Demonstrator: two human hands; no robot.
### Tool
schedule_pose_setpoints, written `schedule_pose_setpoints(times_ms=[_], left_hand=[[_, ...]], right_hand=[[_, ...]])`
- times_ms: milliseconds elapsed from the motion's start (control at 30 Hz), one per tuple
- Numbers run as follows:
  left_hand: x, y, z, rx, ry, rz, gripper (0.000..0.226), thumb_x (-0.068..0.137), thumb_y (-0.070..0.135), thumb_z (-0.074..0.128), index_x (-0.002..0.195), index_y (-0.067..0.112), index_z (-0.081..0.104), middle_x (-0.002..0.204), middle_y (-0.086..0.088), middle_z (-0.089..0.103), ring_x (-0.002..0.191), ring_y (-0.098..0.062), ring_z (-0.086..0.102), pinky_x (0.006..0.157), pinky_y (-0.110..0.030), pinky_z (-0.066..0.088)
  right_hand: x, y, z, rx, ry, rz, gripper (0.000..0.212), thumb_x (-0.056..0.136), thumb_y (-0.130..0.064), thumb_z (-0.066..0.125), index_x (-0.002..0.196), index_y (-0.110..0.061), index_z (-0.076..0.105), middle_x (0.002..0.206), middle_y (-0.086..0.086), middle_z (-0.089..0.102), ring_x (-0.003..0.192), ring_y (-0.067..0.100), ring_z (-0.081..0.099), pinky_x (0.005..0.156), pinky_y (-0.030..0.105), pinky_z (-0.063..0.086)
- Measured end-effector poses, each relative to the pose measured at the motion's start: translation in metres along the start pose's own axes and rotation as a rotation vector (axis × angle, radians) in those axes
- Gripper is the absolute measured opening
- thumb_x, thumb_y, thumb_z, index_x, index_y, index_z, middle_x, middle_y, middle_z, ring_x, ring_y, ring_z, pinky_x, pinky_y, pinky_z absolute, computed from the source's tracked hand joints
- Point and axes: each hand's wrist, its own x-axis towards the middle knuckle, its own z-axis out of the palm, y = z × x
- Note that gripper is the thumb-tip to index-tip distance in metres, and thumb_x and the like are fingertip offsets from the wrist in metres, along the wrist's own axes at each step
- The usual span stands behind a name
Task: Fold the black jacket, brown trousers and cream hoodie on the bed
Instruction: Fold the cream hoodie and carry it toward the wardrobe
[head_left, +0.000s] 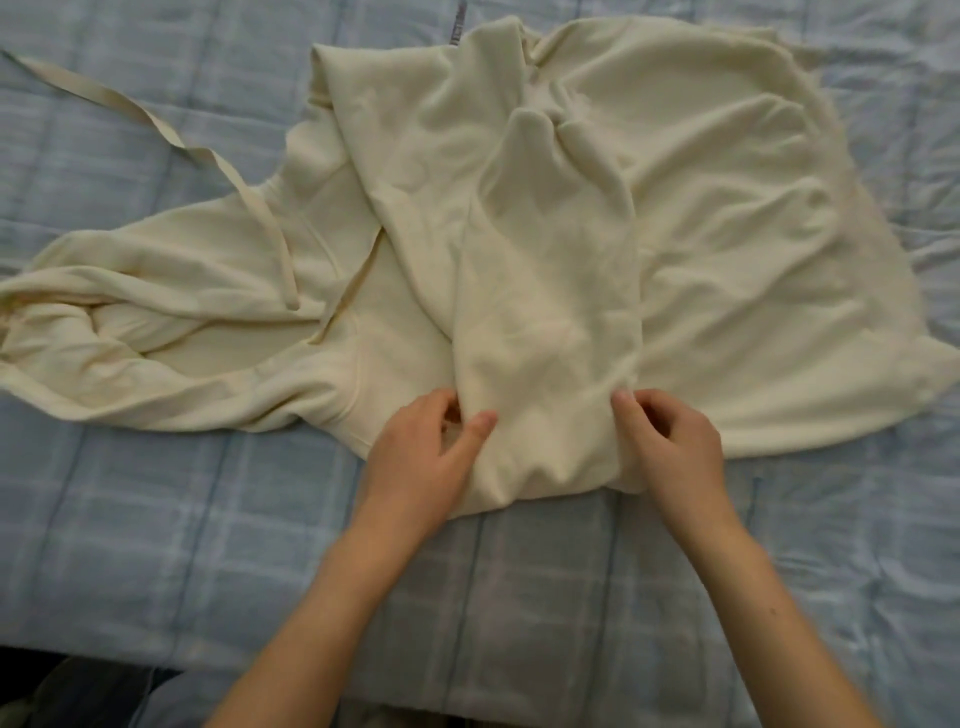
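The cream hoodie lies spread across the bed, which is covered by a pale blue checked quilt. A sleeve is folded over the body and runs straight away from the hands, its near end at the hoodie's near edge. The left hand takes that near end on one side, thumb on top of the cloth and fingers curled at its edge, so its grip is closed on the sleeve. The right hand has its grip on the opposite side, fingertips curled and pinching the fabric. Between the two grips the sleeve end bunches in soft folds.

Outward from the left grip lies the hood, open and rumpled, with a drawstring trailing onto bare quilt beyond it. Outward from the right grip the hoodie's body fans in wrinkles toward the frayed hem. Nearer the person than both grips, bare quilt stretches to the bed's edge.
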Motion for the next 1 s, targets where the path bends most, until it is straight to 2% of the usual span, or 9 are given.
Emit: schedule_pose_setpoints(times_ms=[133,267,400,500,667,733,833,933,1000], left_hand=[[0.001,-0.008,0.016,-0.188,0.143,-0.125,0.025,0.095,0.016,0.060,0.077,0.011,0.044,0.059,0.006,0.045,0.060,-0.023,0.044,0.057,-0.030,0.024],[0.005,-0.024,0.015,-0.291,0.072,-0.312,0.024,0.089,0.016,0.068,0.074,0.013,0.049,0.056,0.004,0.049,0.054,-0.008,0.045,0.058,-0.029,0.035],[0.044,-0.012,0.001,-0.370,-0.024,-0.324,0.024,0.083,0.041,0.072,0.093,0.022,0.060,0.081,0.011,0.066,0.073,0.001,0.061,0.062,-0.015,0.043],[0.073,0.005,-0.002,-0.256,-0.028,-0.268,0.034,0.089,0.044,0.064,0.103,0.014,0.061,0.096,0.002,0.067,0.087,-0.015,0.063,0.072,-0.028,0.047],[0.066,0.007,-0.006,0.034,0.076,-0.288,0.026,0.092,0.036,0.059,0.078,0.017,0.050,0.074,0.002,0.057,0.080,-0.030,0.059,0.060,-0.035,0.032],[0.065,0.012,-0.006,0.255,0.201,-0.131,0.020,0.091,0.033,0.059,0.091,0.014,0.051,0.084,-0.004,0.060,0.084,-0.033,0.058,0.064,-0.037,0.035],[0.096,0.035,-0.001,0.430,0.310,0.279,0.046,0.090,0.027,0.057,0.132,0.009,0.052,0.130,-0.018,0.056,0.120,-0.038,0.051,0.098,-0.043,0.041],[0.150,0.057,0.013,0.580,0.159,0.504,0.058,0.099,0.032,0.034,0.154,0.016,0.026,0.161,-0.007,0.022,0.149,-0.027,0.018,0.120,-0.044,0.014],[0.184,0.057,0.024,0.676,0.064,0.464,0.057,0.102,0.032,0.018,0.156,0.015,0.009,0.165,-0.003,0.006,0.152,-0.020,0.002,0.122,-0.041,0.000]], right_hand=[[-0.004,0.008,0.011,-0.144,0.156,-0.100,0.031,0.100,-0.030,0.043,0.077,-0.008,0.046,0.064,0.005,0.047,0.062,0.028,0.042,0.058,0.036,0.019],[0.000,0.017,0.011,-0.171,0.064,-0.013,0.031,0.099,-0.024,0.053,0.072,-0.010,0.048,0.060,0.001,0.048,0.066,0.027,0.046,0.060,0.038,0.029],[0.034,-0.006,0.007,0.001,0.061,0.004,0.021,0.093,-0.040,0.051,0.094,-0.021,0.061,0.078,-0.016,0.059,0.067,-0.002,0.050,0.061,0.005,0.036],[0.064,-0.025,0.016,-0.062,0.058,-0.025,0.024,0.101,-0.040,0.049,0.101,-0.017,0.055,0.082,-0.010,0.060,0.071,0.000,0.054,0.063,0.021,0.035],[0.068,-0.014,0.006,-0.129,0.070,0.042,0.020,0.101,-0.028,0.050,0.088,-0.013,0.053,0.075,-0.003,0.056,0.078,0.026,0.053,0.062,0.030,0.027],[0.071,-0.018,-0.001,-0.197,0.106,0.014,0.013,0.099,-0.023,0.051,0.103,-0.012,0.058,0.090,-0.001,0.060,0.090,0.029,0.058,0.071,0.029,0.035],[0.092,-0.050,0.005,-0.359,0.258,-0.339,0.043,0.098,-0.020,0.046,0.139,-0.006,0.048,0.134,0.017,0.053,0.123,0.032,0.050,0.103,0.037,0.039],[0.125,-0.081,0.035,-0.510,0.191,-0.640,0.052,0.099,-0.021,0.042,0.150,-0.007,0.039,0.154,0.016,0.039,0.145,0.033,0.032,0.119,0.042,0.024],[0.149,-0.088,0.056,-0.580,0.086,-0.591,0.054,0.103,-0.024,0.038,0.155,-0.011,0.029,0.161,0.010,0.027,0.151,0.029,0.019,0.122,0.042,0.015]])
